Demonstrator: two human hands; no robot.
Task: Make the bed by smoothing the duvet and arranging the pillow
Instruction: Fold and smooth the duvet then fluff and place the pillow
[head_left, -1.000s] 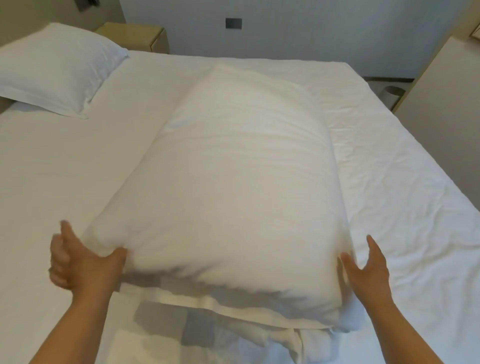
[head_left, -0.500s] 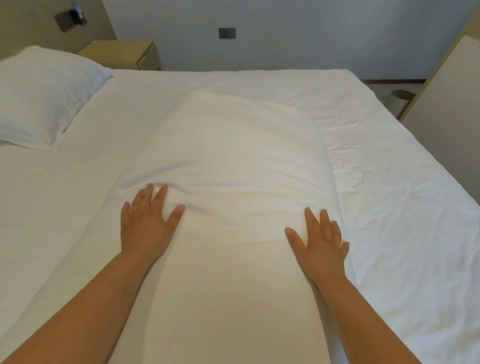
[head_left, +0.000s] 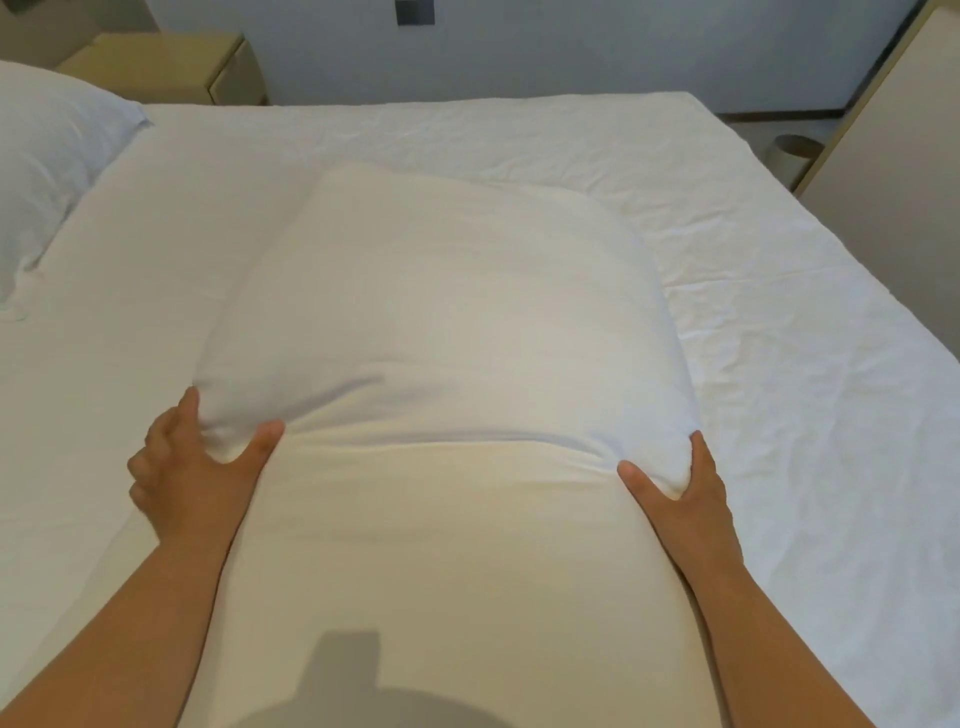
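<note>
A thick white duvet (head_left: 441, 322), folded into a long puffy bundle, lies along the middle of the bed (head_left: 779, 338), running from 6 o'clock up toward 12 o'clock over the wrinkled white sheet. The left hand (head_left: 197, 467), at about 8 o'clock of the bundle, grips its side: the thumb presses into the top fabric, the forefinger lies up along the edge, and the other fingers are curled at the outer side. The right hand (head_left: 675, 483), at about 4 o'clock of the bundle, pinches a bulge of the fabric between thumb and fingers; the fingers beyond the forefinger are hidden behind the hand. A crease runs across the duvet between the two thumbs. A white pillow (head_left: 47, 171) sits at 10 o'clock at the bed's edge, well apart from the duvet. A beige nightstand (head_left: 171, 67) stands at 11 o'clock beyond the bed, and a small round bin (head_left: 795, 156) sits on the floor at 2 o'clock.
</note>
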